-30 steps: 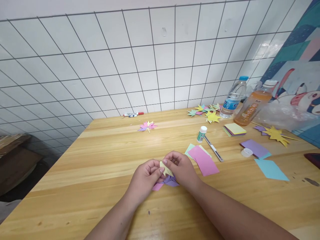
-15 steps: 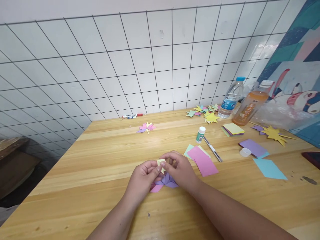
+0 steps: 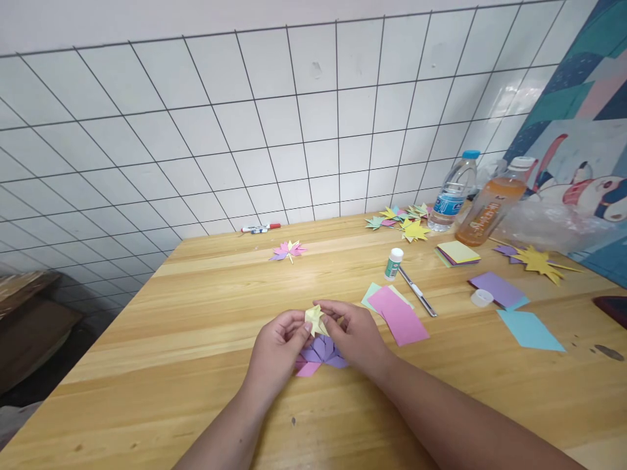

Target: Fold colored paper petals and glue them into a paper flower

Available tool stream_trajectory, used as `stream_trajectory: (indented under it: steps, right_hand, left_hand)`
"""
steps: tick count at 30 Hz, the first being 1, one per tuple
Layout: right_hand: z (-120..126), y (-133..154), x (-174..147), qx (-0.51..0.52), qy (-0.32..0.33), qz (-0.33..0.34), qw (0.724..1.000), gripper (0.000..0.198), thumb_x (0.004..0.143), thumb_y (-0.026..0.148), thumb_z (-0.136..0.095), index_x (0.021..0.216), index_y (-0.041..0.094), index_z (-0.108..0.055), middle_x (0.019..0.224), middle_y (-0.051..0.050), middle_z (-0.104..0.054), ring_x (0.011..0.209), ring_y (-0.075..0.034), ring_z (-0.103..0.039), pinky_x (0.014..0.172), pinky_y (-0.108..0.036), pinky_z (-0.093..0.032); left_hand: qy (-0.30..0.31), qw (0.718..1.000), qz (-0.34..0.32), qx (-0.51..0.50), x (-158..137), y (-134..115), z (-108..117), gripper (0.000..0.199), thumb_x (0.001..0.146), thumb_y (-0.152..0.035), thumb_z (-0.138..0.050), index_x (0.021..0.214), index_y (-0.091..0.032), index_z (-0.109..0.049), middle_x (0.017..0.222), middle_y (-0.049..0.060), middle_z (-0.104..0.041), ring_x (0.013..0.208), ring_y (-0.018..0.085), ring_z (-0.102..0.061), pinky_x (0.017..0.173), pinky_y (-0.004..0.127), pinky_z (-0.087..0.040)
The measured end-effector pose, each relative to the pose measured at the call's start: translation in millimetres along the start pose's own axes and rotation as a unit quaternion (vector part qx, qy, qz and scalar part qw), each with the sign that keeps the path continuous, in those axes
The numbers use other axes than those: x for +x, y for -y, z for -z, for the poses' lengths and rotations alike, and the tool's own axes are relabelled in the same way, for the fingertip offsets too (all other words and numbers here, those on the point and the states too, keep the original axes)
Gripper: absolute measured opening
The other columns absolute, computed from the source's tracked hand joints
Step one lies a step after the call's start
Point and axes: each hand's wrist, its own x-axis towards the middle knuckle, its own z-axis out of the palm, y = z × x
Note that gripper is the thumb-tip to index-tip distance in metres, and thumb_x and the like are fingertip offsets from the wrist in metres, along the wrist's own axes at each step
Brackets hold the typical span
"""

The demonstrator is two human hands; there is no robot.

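Note:
Between both hands is a small piece of folded yellow paper (image 3: 314, 320), partly opened out with creases showing. My left hand (image 3: 279, 343) pinches its left side between thumb and fingers. On the other side, my right hand (image 3: 355, 333) is closed on the paper's right edge. Just below the fingers lie folded purple paper pieces (image 3: 321, 350) on the table, with a pink folded piece (image 3: 308, 369) at their lower left. The hands cover part of these pieces.
Right of my hands are a pink sheet (image 3: 399, 316), a glue stick (image 3: 393, 264) and a utility knife (image 3: 418, 292). Farther right are a paper stack (image 3: 458, 253), a water bottle (image 3: 453, 192) and an orange drink bottle (image 3: 492, 205). A paper leaf (image 3: 288, 250) and markers (image 3: 261, 228) lie near the tiled wall.
The yellow paper has been turned and spread between the fingers, so more of it shows. My hands stay in nearly the same place.

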Motion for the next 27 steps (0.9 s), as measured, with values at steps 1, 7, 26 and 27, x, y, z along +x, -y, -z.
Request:
stream_trajectory:
  steps: [1,7,26,27]
  right_hand:
    - [-0.2,0.0,-0.2,0.009,-0.002,-0.011,1.0,0.034,0.078,0.018,-0.048,0.106,0.025,-0.065,0.095,-0.001,-0.069,0.07,-0.014,-0.061,0.064,-0.026,-0.046]
    - [1.5,4.5,0.9,0.034,0.02,-0.039,0.998,0.023,0.075,0.014,-0.047,0.087,0.021,-0.065,0.07,0.002,-0.065,0.059,-0.012,-0.057,0.051,-0.021,-0.041]
    - [2.8,2.7,-0.7,-0.013,0.007,0.05,0.999,0.033,0.079,0.012,-0.05,0.107,0.025,-0.061,0.097,-0.001,-0.068,0.079,-0.013,-0.063,0.069,-0.025,-0.049]
    - [3.8,2.3,-1.1,-0.02,0.006,0.063,0.998,0.037,0.081,0.01,-0.047,0.112,0.026,-0.058,0.101,-0.001,-0.067,0.084,-0.013,-0.063,0.072,-0.026,-0.049]
  left_hand:
    - [-0.003,1.0,0.001,0.003,-0.2,-0.4,0.1,0.034,0.058,-0.042,-0.076,0.075,-0.016,-0.066,0.068,0.004,-0.069,0.06,0.016,-0.062,0.059,0.024,-0.049]
    - [0.003,1.0,0.013,-0.016,2.1,3.8,0.5,0.031,0.063,-0.042,-0.073,0.077,-0.017,-0.063,0.069,0.002,-0.068,0.06,0.013,-0.062,0.061,0.023,-0.051]
    - [0.024,0.989,0.092,-0.112,1.4,3.3,5.9,0.03,0.069,-0.033,-0.071,0.091,-0.012,-0.066,0.072,0.004,-0.067,0.055,0.009,-0.057,0.051,0.017,-0.049]
    - [0.02,0.989,0.084,-0.116,2.0,3.2,6.6,0.03,0.069,-0.032,-0.071,0.091,-0.012,-0.066,0.072,0.005,-0.067,0.056,0.009,-0.056,0.051,0.018,-0.048]
